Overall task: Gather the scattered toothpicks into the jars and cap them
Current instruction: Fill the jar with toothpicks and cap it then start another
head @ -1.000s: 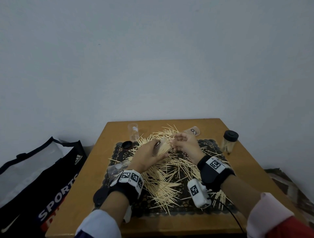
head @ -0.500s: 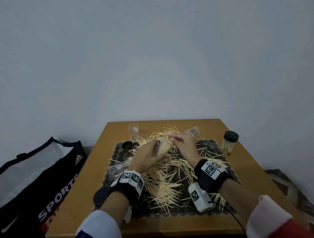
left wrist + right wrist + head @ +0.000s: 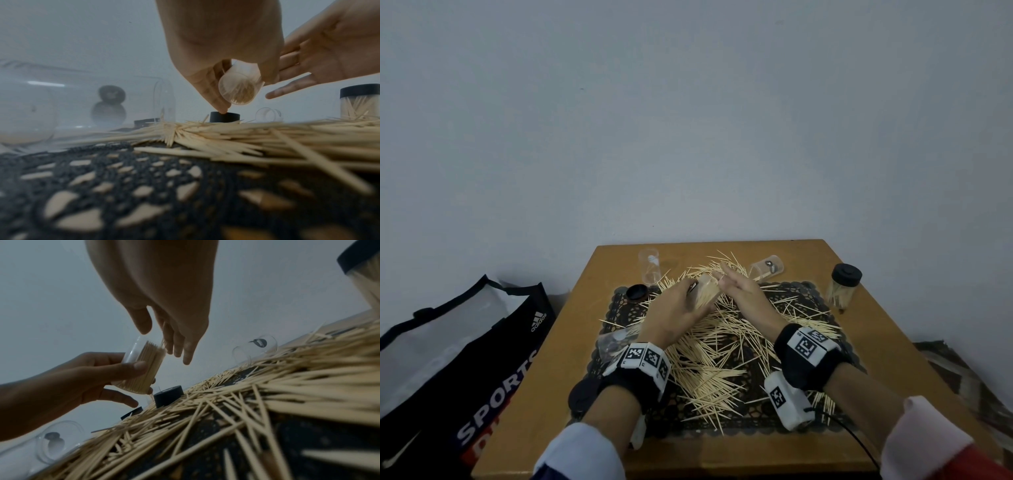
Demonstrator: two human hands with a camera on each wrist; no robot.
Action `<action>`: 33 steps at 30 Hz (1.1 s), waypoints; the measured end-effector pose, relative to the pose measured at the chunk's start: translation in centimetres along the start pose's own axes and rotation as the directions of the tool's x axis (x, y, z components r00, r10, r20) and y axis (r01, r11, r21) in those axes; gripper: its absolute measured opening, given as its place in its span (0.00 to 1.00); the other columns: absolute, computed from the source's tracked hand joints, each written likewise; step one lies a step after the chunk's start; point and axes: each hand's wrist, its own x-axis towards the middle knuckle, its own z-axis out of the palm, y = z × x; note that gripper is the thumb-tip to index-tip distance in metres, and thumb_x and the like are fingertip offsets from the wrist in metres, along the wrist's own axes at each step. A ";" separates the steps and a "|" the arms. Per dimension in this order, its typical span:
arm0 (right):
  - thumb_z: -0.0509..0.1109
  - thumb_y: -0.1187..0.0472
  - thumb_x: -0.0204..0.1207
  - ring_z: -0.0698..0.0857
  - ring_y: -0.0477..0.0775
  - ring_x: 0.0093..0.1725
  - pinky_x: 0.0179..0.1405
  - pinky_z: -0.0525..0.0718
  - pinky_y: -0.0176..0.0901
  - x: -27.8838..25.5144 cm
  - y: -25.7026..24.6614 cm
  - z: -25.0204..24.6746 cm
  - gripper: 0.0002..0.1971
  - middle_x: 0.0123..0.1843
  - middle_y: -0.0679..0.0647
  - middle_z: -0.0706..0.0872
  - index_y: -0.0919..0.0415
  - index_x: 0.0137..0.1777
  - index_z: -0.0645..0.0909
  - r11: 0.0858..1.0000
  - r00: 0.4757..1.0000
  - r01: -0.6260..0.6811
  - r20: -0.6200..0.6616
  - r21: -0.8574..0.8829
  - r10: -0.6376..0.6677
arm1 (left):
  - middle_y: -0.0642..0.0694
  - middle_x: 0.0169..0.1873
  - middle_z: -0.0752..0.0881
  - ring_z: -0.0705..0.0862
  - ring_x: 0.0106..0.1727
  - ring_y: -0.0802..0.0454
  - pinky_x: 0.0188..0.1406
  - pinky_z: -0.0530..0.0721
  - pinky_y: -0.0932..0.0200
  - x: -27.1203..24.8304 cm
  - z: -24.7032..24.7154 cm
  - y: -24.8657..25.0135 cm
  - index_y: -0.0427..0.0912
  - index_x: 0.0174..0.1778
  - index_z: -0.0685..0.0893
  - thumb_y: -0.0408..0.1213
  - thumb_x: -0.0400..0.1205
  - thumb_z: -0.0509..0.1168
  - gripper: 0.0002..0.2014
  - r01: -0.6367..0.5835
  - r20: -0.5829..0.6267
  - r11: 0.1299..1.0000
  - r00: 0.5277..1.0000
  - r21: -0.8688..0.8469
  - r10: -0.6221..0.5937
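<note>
On the floor to the left of the table slumps a black and clear carrier bag (image 3: 465, 346) carrying the adidas logo and the word "SPORTS" in white capitals; red letters under it are cut off and I can't read them. Both wrists wear black bands with square black-and-white coded tags.

The left hand (image 3: 671, 317) is curled around a clear held jar (image 3: 707, 291), tilted and nearly packed with toothpicks. The right hand (image 3: 744, 294) sits at the jar's mouth with its fingers fairly straight and loose; whether it pinches any sticks there I cannot tell.

The scattered toothpicks (image 3: 722, 346) lie in a thick heap across a black lace mat (image 3: 753, 418), some spilling past its far edge. At the far left stands an upright open jar (image 3: 649, 265); a toppled jar (image 3: 767, 269) lies on its side far right of the hands, and another clear jar (image 3: 609, 344) lies beside the left wrist. A capped jar (image 3: 842, 286) with sticks inside stands at the right edge. A loose black cap (image 3: 637, 293) rests left of the hands, another black cap (image 3: 583, 395) near the left forearm.

The wooden table (image 3: 907, 349) stands against a plain pale wall (image 3: 688, 120).
</note>
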 end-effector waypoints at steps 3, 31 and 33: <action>0.59 0.53 0.87 0.63 0.45 0.80 0.71 0.61 0.30 -0.1 0.2 -0.1 0.26 0.83 0.51 0.65 0.57 0.82 0.63 0.994 0.995 -0.011 0.100 -0.108 0.022 | 0.49 0.48 0.86 0.82 0.42 0.52 0.40 0.79 0.57 0.0 0.0 -0.3 0.42 0.65 0.78 0.62 0.79 0.66 0.28 0.006 -0.025 1.000 1.000 -0.007 -0.006; 0.83 0.72 0.59 0.85 0.53 0.54 0.44 0.84 0.42 0.4 -1.3 -2.0 0.28 0.57 0.52 0.84 0.55 0.58 0.82 0.983 0.992 -0.126 0.013 -0.132 0.129 | 0.49 0.73 0.75 0.73 0.72 0.52 0.60 0.76 0.58 -0.1 0.4 -1.2 0.46 0.77 0.71 0.44 0.74 0.77 0.36 -0.119 -0.062 0.993 0.991 0.022 0.120; 0.84 0.71 0.59 0.86 0.53 0.53 0.44 0.85 0.42 0.4 -1.2 -2.0 0.27 0.57 0.54 0.84 0.55 0.58 0.82 0.986 0.992 -0.117 0.024 -0.116 0.121 | 0.49 0.69 0.77 0.75 0.68 0.52 0.60 0.79 0.54 0.0 0.5 -1.2 0.46 0.75 0.74 0.45 0.73 0.77 0.35 -0.155 -0.056 0.988 0.986 0.006 0.155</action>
